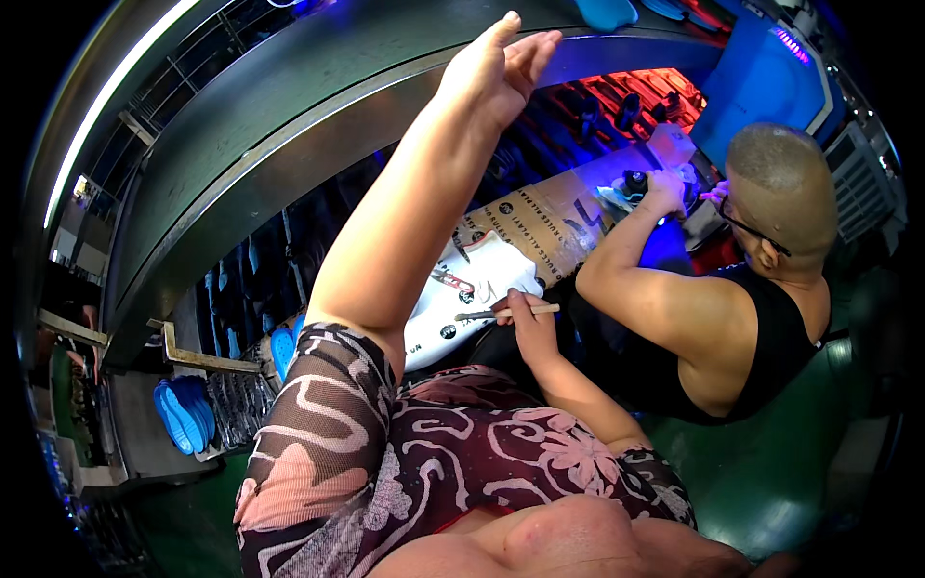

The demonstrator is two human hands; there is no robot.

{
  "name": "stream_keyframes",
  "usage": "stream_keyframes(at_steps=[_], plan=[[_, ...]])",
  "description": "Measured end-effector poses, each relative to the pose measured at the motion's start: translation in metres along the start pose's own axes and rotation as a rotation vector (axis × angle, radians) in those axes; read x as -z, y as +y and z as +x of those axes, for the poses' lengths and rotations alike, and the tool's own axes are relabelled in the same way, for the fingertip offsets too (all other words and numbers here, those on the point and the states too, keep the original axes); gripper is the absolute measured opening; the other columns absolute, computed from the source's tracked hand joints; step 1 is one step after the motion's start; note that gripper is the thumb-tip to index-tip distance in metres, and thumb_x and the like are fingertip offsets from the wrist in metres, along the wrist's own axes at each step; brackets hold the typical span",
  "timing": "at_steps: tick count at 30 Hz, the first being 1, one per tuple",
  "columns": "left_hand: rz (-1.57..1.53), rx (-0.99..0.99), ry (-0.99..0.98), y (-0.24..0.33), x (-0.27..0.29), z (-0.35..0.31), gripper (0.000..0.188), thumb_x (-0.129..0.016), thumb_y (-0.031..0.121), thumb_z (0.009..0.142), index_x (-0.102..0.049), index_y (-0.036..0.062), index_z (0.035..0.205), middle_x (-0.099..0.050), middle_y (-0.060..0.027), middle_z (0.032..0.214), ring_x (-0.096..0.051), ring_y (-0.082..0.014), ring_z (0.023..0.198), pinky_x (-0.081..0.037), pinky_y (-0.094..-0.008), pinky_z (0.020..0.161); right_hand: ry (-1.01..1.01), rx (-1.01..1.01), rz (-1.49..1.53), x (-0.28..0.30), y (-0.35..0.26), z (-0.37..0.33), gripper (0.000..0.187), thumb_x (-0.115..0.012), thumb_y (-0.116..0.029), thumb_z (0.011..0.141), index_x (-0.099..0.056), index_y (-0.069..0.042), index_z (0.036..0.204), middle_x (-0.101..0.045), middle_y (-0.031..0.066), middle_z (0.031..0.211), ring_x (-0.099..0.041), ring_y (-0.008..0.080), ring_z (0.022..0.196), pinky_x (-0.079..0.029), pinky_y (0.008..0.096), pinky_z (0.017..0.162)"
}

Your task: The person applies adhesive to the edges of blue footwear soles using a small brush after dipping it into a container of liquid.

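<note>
My left arm stretches far forward, and my left hand (503,72) hovers over the dark green conveyor belt (356,67). Its thumb stands away from loosely bent fingers, and nothing shows in it. Down by my lap, my right hand (528,323) grips a brush (547,308) with a pale handle. The brush's dark tip points left, above a white printed sheet (424,339) spread over my lap. A small red-handled tool (453,281), perhaps snips, lies on that sheet. A blue shoe sole (607,12) rests on the belt, right of my left hand.
At my right sits a co-worker (752,328) in a black sleeveless top, holding a dark object (636,181). Printed cardboard (554,217) lies between us. Blue soles (183,414) are stacked at lower left. A blue panel (752,96) and red-lit racks (646,91) stand beyond.
</note>
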State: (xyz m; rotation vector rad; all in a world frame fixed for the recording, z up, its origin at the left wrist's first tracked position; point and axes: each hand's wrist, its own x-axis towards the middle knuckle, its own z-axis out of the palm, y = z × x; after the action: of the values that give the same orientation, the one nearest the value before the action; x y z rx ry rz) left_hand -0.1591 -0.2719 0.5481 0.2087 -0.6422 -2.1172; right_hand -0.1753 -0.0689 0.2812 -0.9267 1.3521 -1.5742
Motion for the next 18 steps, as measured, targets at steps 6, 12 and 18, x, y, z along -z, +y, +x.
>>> stream_keyframes(at_steps=[6, 12, 18], plan=[[0.387, -0.058, -0.083, 0.000, 0.122, -0.104, 0.051, -0.056, 0.027, 0.092, -0.041, 0.0043, 0.135, -0.061, -0.0161, 0.105, -0.059, -0.0273, 0.105, -0.043, -0.0409, 0.101, -0.015, 0.005, 0.080, 0.005, 0.019, 0.003, 0.036, -0.049, -0.024, 0.097, -0.064, 0.003, 0.079, -0.062, 0.0055, 0.070, -0.054, 0.0103, 0.062, -0.044, 0.0236, 0.060], [1.329, -0.212, 0.810, 0.090, 0.342, -0.307, 0.029, -0.064, 0.021, 0.087, -0.061, 0.0017, 0.109, -0.065, -0.0124, 0.097, -0.062, -0.0168, 0.090, -0.048, -0.0279, 0.078, -0.089, -0.058, 0.129, -0.015, 0.030, 0.005, 0.035, -0.048, -0.026, 0.097, -0.065, 0.001, 0.082, -0.062, 0.0057, 0.070, -0.055, 0.0112, 0.063, -0.043, 0.0233, 0.061], [2.250, -0.175, 1.237, 0.111, 0.435, -0.490, 0.065, -0.073, 0.030, 0.074, -0.050, -0.0068, 0.122, -0.064, -0.0244, 0.099, -0.064, -0.0331, 0.089, -0.050, -0.0401, 0.078, -0.111, -0.120, -0.024, -0.018, 0.024, 0.004, 0.038, -0.046, -0.027, 0.098, -0.065, 0.001, 0.080, -0.061, 0.0053, 0.069, -0.054, 0.0109, 0.063, -0.043, 0.0240, 0.061]])
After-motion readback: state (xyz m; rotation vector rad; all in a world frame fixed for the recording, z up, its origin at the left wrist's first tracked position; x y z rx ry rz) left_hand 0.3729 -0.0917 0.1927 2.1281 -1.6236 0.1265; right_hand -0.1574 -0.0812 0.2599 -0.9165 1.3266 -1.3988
